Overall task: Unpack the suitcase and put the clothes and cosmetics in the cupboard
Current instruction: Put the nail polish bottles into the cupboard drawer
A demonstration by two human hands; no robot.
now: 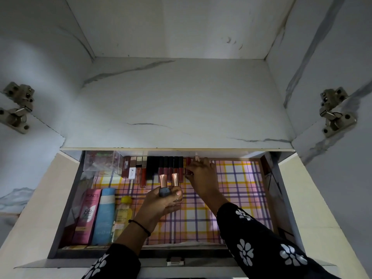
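checked paper (241, 178) in pink, yellow and purple lines the floor of an open drawer (281, 202), which sits under a marbled white shelf (181, 107) of the cupboard. the cosmetics, the only things of the task in view, lie here. a row of lip tubes (169, 168) runs along the back edge. a pink carton (88, 214), a blue tube (104, 214) and a yellow-capped bottle (122, 214) lie side by side at the left wall. this layout appears to sort items by kind and leave the middle free for working.

the left hand (161, 204) is curled round two nail polish bottles (167, 188), rose-gold caps pointing away, and hovers over the paper near the row. it probably acts as a holder, so that pieces can be fed across one at a time. the right hand (203, 174) reaches to the right end of the row, fingertips pinched on a small dark red item (189, 172), apparently to extend the line.

hidden or unclear:
- the shelf edge covers the back of the drawer and the far ends of the tubes.
- the contents of a clear box (100, 160) in the back left corner are a blur.
- what the red item is cannot be told.
- a thin pale stick (196, 158) above the right fingers is unidentified.
- suitcase and clothes are out of view.
- both forearms are cut off at the lower edge.
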